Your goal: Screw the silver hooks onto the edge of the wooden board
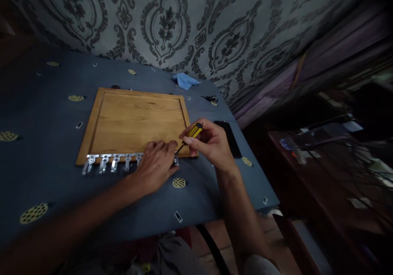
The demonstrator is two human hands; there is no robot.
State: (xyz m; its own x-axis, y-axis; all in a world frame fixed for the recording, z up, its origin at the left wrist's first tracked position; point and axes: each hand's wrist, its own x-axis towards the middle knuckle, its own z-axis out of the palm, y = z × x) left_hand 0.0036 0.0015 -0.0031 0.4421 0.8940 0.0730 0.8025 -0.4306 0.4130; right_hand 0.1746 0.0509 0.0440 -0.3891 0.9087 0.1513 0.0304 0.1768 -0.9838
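A wooden board (pixel 135 119) with a raised rim lies on a blue patterned tablecloth (pixel 46 144). A metal hook rack (pixel 110 162) runs along the board's near edge. My left hand (pixel 156 164) rests palm down on the right end of the rack, fingers curled over it. My right hand (pixel 211 142) grips a yellow and black screwdriver (pixel 190 135). The screwdriver's tip points down at the rack beside my left fingers.
A black phone (pixel 231 137) lies just right of the board. A crumpled blue cloth (pixel 185 80) and a small dark object (pixel 211 99) sit near the patterned wall. The table's right edge drops off to a dark cluttered shelf (pixel 322 144).
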